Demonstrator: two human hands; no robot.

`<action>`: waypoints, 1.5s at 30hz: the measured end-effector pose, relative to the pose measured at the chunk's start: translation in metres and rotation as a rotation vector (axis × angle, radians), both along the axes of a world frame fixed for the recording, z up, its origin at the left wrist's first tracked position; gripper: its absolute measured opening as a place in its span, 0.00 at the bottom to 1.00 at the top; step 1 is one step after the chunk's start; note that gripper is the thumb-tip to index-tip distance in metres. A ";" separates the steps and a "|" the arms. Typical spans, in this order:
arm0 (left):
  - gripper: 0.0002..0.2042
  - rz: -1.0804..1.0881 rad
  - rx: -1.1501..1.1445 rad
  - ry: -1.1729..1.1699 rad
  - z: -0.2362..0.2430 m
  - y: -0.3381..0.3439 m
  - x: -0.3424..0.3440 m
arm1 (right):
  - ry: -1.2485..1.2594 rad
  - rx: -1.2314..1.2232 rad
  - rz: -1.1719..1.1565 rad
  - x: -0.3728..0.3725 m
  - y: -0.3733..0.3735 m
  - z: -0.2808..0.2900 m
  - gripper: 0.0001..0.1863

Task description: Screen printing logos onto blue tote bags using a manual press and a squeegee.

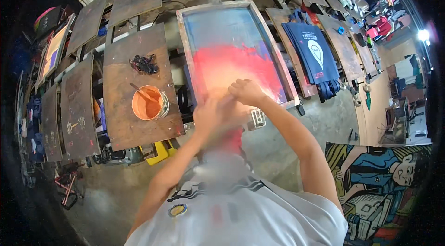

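screen frame [204, 10], one, two hands [207, 117] [248, 92] at near end, one bucket [163, 110]

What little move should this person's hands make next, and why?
Probably slide the left hand and right hand forward over the screen: both are at its near end, with red ink spread ahead of them and little room to pull back. Whether they grip anything is unclear.

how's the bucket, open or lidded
Open: no lid covers the bucket; orange paint shows inside, and a tool pokes out past its rim.
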State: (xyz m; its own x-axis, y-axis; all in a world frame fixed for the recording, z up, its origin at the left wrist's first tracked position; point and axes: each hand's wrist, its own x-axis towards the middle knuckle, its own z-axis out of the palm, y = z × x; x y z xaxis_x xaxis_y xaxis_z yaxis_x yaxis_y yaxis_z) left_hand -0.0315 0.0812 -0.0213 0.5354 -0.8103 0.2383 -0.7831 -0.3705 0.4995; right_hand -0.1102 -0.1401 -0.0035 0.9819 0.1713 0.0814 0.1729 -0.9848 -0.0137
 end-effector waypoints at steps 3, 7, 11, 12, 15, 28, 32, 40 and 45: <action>0.10 0.057 -0.150 -0.059 -0.001 0.001 -0.015 | 0.050 0.003 -0.002 -0.011 0.002 -0.003 0.13; 0.13 -0.044 0.016 -0.017 -0.003 0.000 0.012 | 0.000 0.050 -0.125 -0.021 0.013 0.000 0.12; 0.22 -0.329 0.149 0.186 -0.010 -0.025 0.083 | 0.207 0.121 -0.331 -0.012 0.024 0.009 0.15; 0.25 -0.425 0.337 0.263 -0.008 -0.033 0.093 | 0.304 0.150 -0.401 -0.013 0.024 0.009 0.16; 0.26 -0.473 0.317 0.270 -0.013 -0.033 0.092 | 0.299 0.209 -0.423 -0.019 0.031 0.006 0.18; 0.14 0.211 0.038 0.074 0.002 -0.005 -0.006 | 0.135 0.100 0.069 0.019 -0.009 0.005 0.14; 0.17 0.075 0.067 0.165 0.013 -0.006 0.017 | 0.273 0.164 -0.006 0.021 -0.011 0.011 0.15; 0.22 -0.167 0.191 0.307 0.000 -0.074 0.005 | 0.557 0.196 -0.053 -0.031 -0.068 0.022 0.24; 0.21 0.021 0.199 0.320 0.015 -0.089 -0.035 | 0.431 0.313 -0.045 -0.045 -0.090 0.016 0.21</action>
